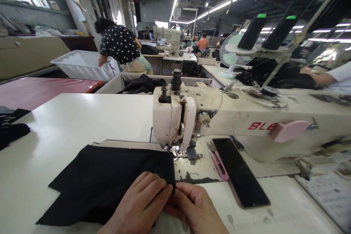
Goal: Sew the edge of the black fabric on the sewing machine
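A piece of black fabric [109, 179] lies flat on the white table, its right edge running up to the presser foot [179, 152] of the sewing machine [219, 109]. Under its far side shows a strip of beige material [131, 144]. My left hand [142, 201] rests on the near right part of the fabric, fingers bent and pinching its edge. Close beside it, my right hand [192, 204] pinches the same edge between thumb and forefinger. The fingertips of both hands nearly meet there.
Right of the needle lie pink thread snips [218, 162] and a dark phone [238, 172]. Black thread cones [252, 33] stand behind the machine near a fan [233, 53]. A person in a polka-dot top [120, 44] bends over a white bin [79, 64]. Dark cloth [12, 128] lies at left.
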A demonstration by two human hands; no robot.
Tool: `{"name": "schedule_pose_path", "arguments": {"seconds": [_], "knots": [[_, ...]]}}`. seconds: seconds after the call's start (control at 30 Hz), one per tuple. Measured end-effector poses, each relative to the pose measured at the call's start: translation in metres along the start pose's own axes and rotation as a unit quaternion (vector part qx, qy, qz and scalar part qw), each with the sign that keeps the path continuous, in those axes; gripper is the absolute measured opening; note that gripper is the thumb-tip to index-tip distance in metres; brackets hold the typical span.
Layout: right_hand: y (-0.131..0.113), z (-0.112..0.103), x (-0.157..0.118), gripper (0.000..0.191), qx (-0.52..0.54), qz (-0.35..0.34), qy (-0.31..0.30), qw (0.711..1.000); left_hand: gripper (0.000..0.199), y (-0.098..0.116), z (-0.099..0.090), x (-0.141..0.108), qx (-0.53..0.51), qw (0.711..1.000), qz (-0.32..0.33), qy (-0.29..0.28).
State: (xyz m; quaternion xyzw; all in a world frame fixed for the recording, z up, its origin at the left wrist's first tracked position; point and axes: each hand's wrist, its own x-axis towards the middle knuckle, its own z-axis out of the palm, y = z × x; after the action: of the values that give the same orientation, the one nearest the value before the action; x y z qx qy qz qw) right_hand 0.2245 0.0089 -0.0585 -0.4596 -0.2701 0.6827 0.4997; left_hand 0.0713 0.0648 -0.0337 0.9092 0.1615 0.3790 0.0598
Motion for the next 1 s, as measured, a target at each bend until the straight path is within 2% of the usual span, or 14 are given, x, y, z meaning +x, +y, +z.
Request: {"name": "schedule_pose_path", "arguments": {"seconds": [0.1,0.23,0.37,0.53,0.63,0.7,0.73,0.77,0.8,0.87,0.9,0.93,1.0], "knots": [[0.001,-0.002,0.001,0.038,0.006,-0.003,-0.008,1.000,0.025,0.001,-0.001,0.002,0.001,1.000,-0.001,0.002],[-0.013,0.003,-0.005,0.027,0.037,0.008,-0.031,0.999,0.025,0.001,-0.001,0.004,0.004,1.000,0.005,0.007],[-0.025,0.008,-0.010,0.011,0.138,0.020,-0.050,0.989,0.017,0.002,0.001,0.002,-0.008,1.000,-0.016,0.010],[-0.027,0.012,-0.009,0.035,0.184,0.006,-0.101,0.978,0.023,0.003,0.002,0.000,0.006,1.000,-0.026,0.009],[-0.021,0.008,-0.011,0.034,0.138,0.004,-0.105,0.985,0.029,0.004,0.000,0.004,0.018,0.999,-0.020,0.022],[-0.016,0.000,-0.015,0.030,0.009,-0.008,-0.052,0.999,0.031,0.004,-0.003,0.007,0.034,0.999,-0.014,0.026],[-0.014,-0.006,-0.016,0.029,-0.094,-0.051,-0.010,0.994,0.031,0.004,-0.004,0.008,0.041,0.999,-0.010,0.024],[-0.014,-0.012,-0.017,0.030,-0.212,-0.121,0.027,0.969,0.031,0.005,-0.005,0.008,0.045,0.999,-0.005,0.019],[-0.015,-0.017,-0.017,0.030,-0.331,-0.211,0.050,0.918,0.031,0.005,-0.005,0.008,0.045,0.999,-0.002,0.013],[-0.020,-0.025,-0.013,0.034,-0.506,-0.383,0.037,0.772,0.033,0.007,-0.004,0.005,0.037,0.999,0.002,0.006],[-0.024,-0.026,-0.011,0.034,-0.553,-0.436,0.006,0.710,0.033,0.008,-0.003,0.003,0.033,0.999,0.000,0.003],[-0.027,-0.026,-0.008,0.031,-0.578,-0.465,-0.028,0.670,0.035,0.010,-0.003,0.002,0.027,1.000,-0.008,-0.006],[-0.033,-0.024,-0.001,0.021,-0.595,-0.478,-0.080,0.641,0.038,0.011,-0.004,0.003,0.013,0.998,-0.052,-0.042]]}}
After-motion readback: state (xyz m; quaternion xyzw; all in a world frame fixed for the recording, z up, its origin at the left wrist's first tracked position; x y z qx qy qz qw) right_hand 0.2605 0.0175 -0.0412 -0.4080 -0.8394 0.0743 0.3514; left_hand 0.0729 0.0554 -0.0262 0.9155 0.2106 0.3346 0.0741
